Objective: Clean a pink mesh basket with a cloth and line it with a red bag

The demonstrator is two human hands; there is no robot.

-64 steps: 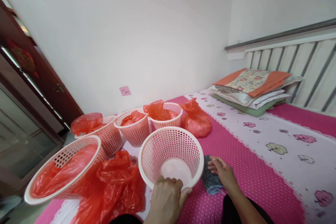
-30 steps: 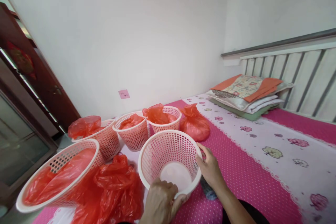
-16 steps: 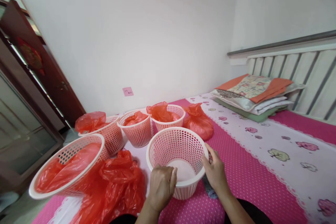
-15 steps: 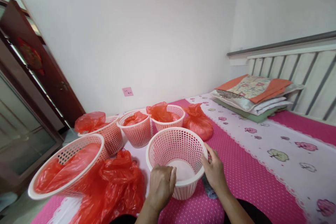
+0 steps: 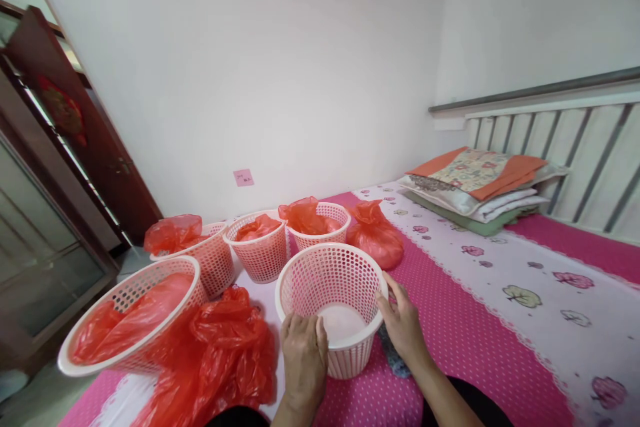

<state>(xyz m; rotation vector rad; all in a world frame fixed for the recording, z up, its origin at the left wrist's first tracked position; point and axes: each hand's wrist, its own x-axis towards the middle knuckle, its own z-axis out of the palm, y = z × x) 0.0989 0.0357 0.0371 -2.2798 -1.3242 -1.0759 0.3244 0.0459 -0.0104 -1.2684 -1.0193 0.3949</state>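
An empty pink perforated basket (image 5: 335,280) stands upright on the bed in front of me. My left hand (image 5: 303,360) grips its near rim, fingers curled over the edge. My right hand (image 5: 403,323) holds the rim on the right side. A dark grey cloth (image 5: 394,360) lies on the bedspread just under my right wrist, mostly hidden by the hand.
Three pink baskets with red plastic bags (image 5: 257,250) stand behind; a larger tilted basket (image 5: 130,313) with a red bag is at left. Loose red bags (image 5: 220,347) lie near it, a tied one (image 5: 375,233) behind. Folded bedding (image 5: 475,183) sits by the slatted headboard (image 5: 565,153).
My right hand left the grey cloth and took hold of the basket's right rim. The basket went from tilted toward me to standing upright.
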